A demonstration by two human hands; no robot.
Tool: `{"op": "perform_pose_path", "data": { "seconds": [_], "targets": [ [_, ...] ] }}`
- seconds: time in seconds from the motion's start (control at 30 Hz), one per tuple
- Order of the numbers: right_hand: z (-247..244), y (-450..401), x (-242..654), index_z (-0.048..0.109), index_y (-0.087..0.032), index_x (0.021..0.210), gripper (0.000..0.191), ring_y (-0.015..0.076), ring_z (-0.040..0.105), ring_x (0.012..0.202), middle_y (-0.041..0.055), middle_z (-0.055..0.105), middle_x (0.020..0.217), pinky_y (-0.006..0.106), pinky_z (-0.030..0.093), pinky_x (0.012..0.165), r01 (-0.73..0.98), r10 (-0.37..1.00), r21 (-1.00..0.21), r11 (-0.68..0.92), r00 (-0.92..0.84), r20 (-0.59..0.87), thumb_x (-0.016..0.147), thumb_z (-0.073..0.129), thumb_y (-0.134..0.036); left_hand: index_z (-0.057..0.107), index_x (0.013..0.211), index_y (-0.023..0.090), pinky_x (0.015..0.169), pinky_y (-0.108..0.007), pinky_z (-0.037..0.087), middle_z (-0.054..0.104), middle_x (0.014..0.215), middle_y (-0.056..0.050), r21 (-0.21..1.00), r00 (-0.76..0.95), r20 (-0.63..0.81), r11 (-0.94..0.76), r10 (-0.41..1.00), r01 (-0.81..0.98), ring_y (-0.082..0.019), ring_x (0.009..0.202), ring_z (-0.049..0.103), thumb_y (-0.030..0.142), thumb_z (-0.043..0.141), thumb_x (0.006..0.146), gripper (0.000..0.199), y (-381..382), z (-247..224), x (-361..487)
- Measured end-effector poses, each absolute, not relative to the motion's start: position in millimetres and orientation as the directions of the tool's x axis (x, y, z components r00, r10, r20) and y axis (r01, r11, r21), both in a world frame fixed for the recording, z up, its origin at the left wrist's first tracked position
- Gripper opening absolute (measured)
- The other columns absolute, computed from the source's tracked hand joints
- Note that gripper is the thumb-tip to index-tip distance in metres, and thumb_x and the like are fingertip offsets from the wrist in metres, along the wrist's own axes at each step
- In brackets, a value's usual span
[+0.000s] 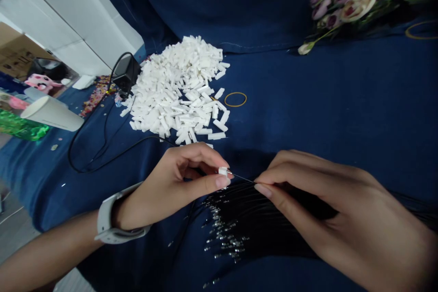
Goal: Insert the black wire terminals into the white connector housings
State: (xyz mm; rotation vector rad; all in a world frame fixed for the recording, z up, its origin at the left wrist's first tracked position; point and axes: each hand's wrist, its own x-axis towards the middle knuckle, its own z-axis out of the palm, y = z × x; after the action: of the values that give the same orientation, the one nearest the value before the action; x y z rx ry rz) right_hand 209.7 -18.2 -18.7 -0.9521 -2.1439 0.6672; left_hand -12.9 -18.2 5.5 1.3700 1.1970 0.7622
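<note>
Between thumb and fingers, my left hand (186, 175) pinches a small white connector (223, 171). My right hand (328, 205) pinches a thin black wire (243, 178) near its end, whose metal tip is at the right side of the connector. How far the tip goes in is too small to tell. Below both hands lies a bundle of black wires (267, 228) with shiny metal terminals (222, 232) at its left end. A large pile of white connectors (181, 82) lies beyond my left hand.
Blue cloth (325, 100) covers the table. A rubber band (236, 99) lies right of the pile. Flowers (342, 9) are at the back right. At the left are a black adapter (126, 73) with its cable, a paper cup (53, 113) and green plastic (22, 125).
</note>
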Motion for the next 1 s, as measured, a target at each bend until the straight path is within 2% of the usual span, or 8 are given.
{"op": "perform_pose_path", "data": {
  "seconds": [0.27, 0.47, 0.57, 0.7, 0.8, 1.0],
  "targets": [
    [-23, -20, 214, 0.058, -0.023, 0.098, 0.012, 0.0140, 0.056, 0.074, -0.0005, 0.060, 0.084, 0.032, 0.043, 0.065, 0.457, 0.681, -0.510, 0.729, -0.566, 0.465, 0.096, 0.049, -0.014, 0.071, 0.081, 0.020, 0.062, -0.018, 0.052, 0.074, 0.077, 0.000, 0.946, 0.262, -0.187, 0.101, 0.947, 0.309, -0.012, 0.072, 0.069, 0.021, 0.077, 0.076, 0.008, -19, 8, -12],
    [-21, -20, 213, 0.060, -0.020, 0.092, 0.014, 0.0149, 0.054, 0.070, 0.0013, 0.059, 0.082, 0.034, 0.040, 0.065, 0.489, 0.636, -0.406, 0.772, -0.606, 0.478, 0.096, 0.048, -0.014, 0.072, 0.076, 0.020, 0.060, -0.017, 0.054, 0.075, 0.073, 0.002, 0.922, 0.232, -0.145, 0.046, 0.962, 0.384, -0.011, 0.066, 0.070, 0.017, 0.077, 0.074, 0.007, -23, 10, -8],
    [-20, -21, 211, 0.057, -0.020, 0.086, 0.017, 0.0147, 0.051, 0.068, 0.0008, 0.056, 0.079, 0.034, 0.038, 0.064, 0.492, 0.642, -0.415, 0.766, -0.629, 0.438, 0.096, 0.046, -0.015, 0.073, 0.077, 0.022, 0.059, -0.016, 0.055, 0.077, 0.074, 0.004, 0.909, 0.239, -0.120, 0.010, 0.964, 0.416, -0.010, 0.065, 0.070, 0.015, 0.077, 0.074, 0.008, -25, 10, -7],
    [-19, -24, 210, 0.056, -0.021, 0.089, 0.016, 0.0130, 0.055, 0.070, -0.0002, 0.058, 0.082, 0.031, 0.043, 0.066, 0.447, 0.664, -0.507, 0.737, -0.616, 0.424, 0.096, 0.045, -0.012, 0.075, 0.077, 0.021, 0.060, -0.017, 0.057, 0.077, 0.070, 0.003, 0.891, 0.274, -0.089, -0.046, 0.957, 0.451, -0.011, 0.062, 0.071, 0.015, 0.076, 0.075, 0.006, -28, 10, -6],
    [-19, -26, 210, 0.057, -0.022, 0.091, 0.017, 0.0108, 0.057, 0.068, -0.0013, 0.060, 0.082, 0.026, 0.045, 0.061, 0.431, 0.693, -0.572, 0.698, -0.607, 0.389, 0.098, 0.044, -0.014, 0.075, 0.078, 0.020, 0.059, -0.018, 0.057, 0.078, 0.071, 0.002, 0.886, 0.272, -0.076, -0.060, 0.959, 0.459, -0.012, 0.062, 0.071, 0.016, 0.075, 0.076, 0.004, -30, 11, -4],
    [-17, -30, 209, 0.059, -0.021, 0.081, 0.027, 0.0136, 0.054, 0.054, 0.0034, 0.062, 0.074, 0.028, 0.048, 0.049, 0.403, 0.633, -0.555, 0.727, -0.707, 0.316, 0.091, 0.038, -0.008, 0.076, 0.079, 0.019, 0.059, -0.017, 0.057, 0.078, 0.073, 0.002, 0.880, 0.355, -0.051, -0.127, 0.934, 0.458, -0.011, 0.063, 0.070, 0.014, 0.074, 0.079, 0.005, -38, 9, 0]
  ]
}}
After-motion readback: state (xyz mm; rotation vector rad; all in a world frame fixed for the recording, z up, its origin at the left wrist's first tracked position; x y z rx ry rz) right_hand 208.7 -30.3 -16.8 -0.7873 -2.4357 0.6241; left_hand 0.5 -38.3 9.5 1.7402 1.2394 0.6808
